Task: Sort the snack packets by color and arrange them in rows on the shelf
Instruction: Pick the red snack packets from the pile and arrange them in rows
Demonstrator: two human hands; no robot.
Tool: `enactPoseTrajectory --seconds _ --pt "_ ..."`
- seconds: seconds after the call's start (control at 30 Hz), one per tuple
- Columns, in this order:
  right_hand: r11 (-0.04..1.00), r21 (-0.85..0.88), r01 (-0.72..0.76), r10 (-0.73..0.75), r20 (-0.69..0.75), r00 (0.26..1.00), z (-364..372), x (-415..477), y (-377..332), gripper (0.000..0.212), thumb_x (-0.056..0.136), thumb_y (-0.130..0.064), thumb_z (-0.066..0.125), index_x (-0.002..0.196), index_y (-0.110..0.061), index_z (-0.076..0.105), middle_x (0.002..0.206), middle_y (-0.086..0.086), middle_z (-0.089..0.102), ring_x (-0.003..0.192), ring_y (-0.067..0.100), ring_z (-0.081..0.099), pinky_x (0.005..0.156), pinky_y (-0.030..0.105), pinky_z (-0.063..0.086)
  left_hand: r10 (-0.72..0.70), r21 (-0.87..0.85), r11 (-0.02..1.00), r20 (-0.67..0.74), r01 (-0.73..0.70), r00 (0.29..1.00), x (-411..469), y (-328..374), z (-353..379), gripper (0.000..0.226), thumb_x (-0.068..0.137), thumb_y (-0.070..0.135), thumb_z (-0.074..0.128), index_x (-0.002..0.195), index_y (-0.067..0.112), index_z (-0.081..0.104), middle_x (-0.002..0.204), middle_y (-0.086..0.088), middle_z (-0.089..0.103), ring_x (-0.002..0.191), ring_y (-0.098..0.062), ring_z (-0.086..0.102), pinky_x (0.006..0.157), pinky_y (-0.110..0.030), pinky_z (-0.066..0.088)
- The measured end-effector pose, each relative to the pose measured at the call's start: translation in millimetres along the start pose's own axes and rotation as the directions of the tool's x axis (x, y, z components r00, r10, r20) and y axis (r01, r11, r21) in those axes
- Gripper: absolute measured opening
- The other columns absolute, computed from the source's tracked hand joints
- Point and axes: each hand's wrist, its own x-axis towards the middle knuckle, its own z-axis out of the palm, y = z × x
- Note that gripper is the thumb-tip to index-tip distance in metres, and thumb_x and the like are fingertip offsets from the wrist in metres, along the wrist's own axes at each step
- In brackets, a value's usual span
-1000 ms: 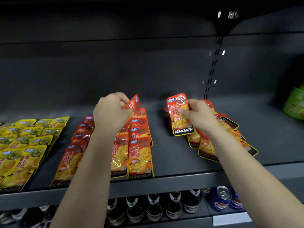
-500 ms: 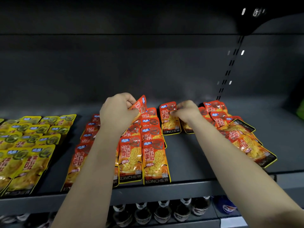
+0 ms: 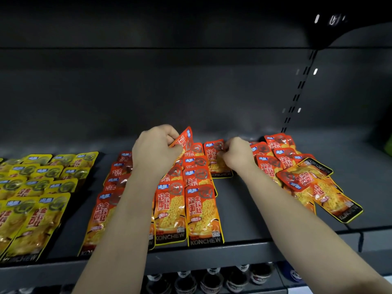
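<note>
Our left hand (image 3: 154, 151) grips tilted red packet (image 3: 184, 139); right hand (image 3: 236, 155) pinches flat red packet (image 3: 212, 159), lengthwise front-to-back, top rearward; two held.

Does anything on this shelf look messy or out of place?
Yes. The red packets on the right lie in a loose heap, overlapping at odd angles, and one packet is turned upside down, its black band toward the back. The yellow rows and red rows to the left lie straight.
</note>
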Motion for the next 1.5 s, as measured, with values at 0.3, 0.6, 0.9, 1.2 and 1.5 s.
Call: enactPoseTrajectory --seconds 0.3,0.6,0.9,1.2,1.5 --pt "0.995 0.035 0.094 -0.091 -0.090 0.992 5.3 -0.2 3.9 0.039 0.083 -0.025 0.075 0.110 -0.009 0.053 0.111 0.012 0.063 0.101 0.030 0.062 0.079 0.033 0.047 0.006 -0.092 0.996 -0.002 -0.006 1.000 -7.2 1.7 1.6 0.016 0.084 0.034 0.072 0.096 0.025 0.064 0.093 0.007 0.071 0.080 -0.011 0.068 0.074 -0.035 0.059" --pt "0.564 0.822 0.077 -0.346 0.151 0.926 -48.8 -49.6 -26.0 0.026 0.098 -0.036 0.052 0.083 -0.017 0.062 0.071 -0.006 0.068 0.066 0.010 0.065 0.061 0.027 0.050 -0.133 -0.833 0.487 0.228 0.264 0.964 -21.2 29.8 4.9 0.017 0.084 0.014 0.073 0.100 0.011 0.069 0.089 -0.003 0.076 0.081 -0.017 0.073 0.065 -0.029 0.057" --pt "0.561 0.815 0.143 -0.303 0.042 0.952 -60.5 -53.5 -6.7 0.005 0.084 -0.005 0.071 0.087 -0.008 0.070 0.081 0.004 0.075 0.073 0.015 0.072 0.067 0.028 0.057 -0.091 -0.724 0.661 0.182 0.196 0.979 -21.3 29.9 20.9 0.017 0.088 0.024 0.068 0.105 0.018 0.067 0.089 0.006 0.073 0.076 -0.001 0.068 0.062 -0.014 0.048" --pt "0.947 0.323 0.004 -0.054 0.146 0.988 -54.4 -34.6 18.7 0.026 0.071 -0.024 0.086 0.080 -0.013 0.064 0.074 -0.003 0.057 0.077 0.017 0.055 0.072 0.029 0.044 0.114 0.112 0.986 0.088 -0.124 0.990 -14.6 -3.3 14.3 0.020 0.090 0.038 0.063 0.105 0.026 0.065 0.103 0.008 0.071 0.095 -0.011 0.065 0.085 -0.038 0.054" --pt "0.988 0.151 -0.032 0.011 0.136 0.991 -32.4 -21.8 11.7 0.037 0.071 -0.034 0.084 0.069 -0.004 0.062 0.067 0.003 0.052 0.070 0.019 0.051 0.065 0.030 0.041 0.087 0.162 0.982 0.084 -0.100 0.993 -16.5 -6.5 14.9 0.021 0.089 0.037 0.064 0.107 0.026 0.066 0.107 0.008 0.070 0.100 -0.013 0.065 0.093 -0.044 0.050"
